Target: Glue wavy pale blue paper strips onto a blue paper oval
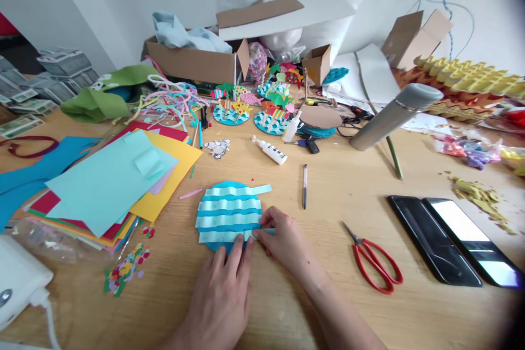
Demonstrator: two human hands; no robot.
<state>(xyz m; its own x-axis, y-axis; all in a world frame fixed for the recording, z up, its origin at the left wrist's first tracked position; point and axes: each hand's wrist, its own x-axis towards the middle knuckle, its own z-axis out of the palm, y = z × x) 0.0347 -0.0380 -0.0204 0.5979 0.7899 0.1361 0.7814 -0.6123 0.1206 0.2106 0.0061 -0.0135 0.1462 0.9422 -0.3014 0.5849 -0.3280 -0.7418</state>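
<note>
Disc: a blue paper disc (228, 216) with pale wavy strips lies flat on the counter (328, 197), near its front edge.
Left hand: the left hand (223, 290) lies flat, fingers spread, tips pressing the disc's lower rim.
Right hand: the right hand (283, 240) pinches the end of a pale strip (262, 233) at the disc's right edge.
Right side: red scissors (375, 260), well apart; a pen (304, 186) nearer.
Left side: stacked coloured paper (110, 186) just beside the disc.
Behind: a glue bottle (269, 150).
</note>
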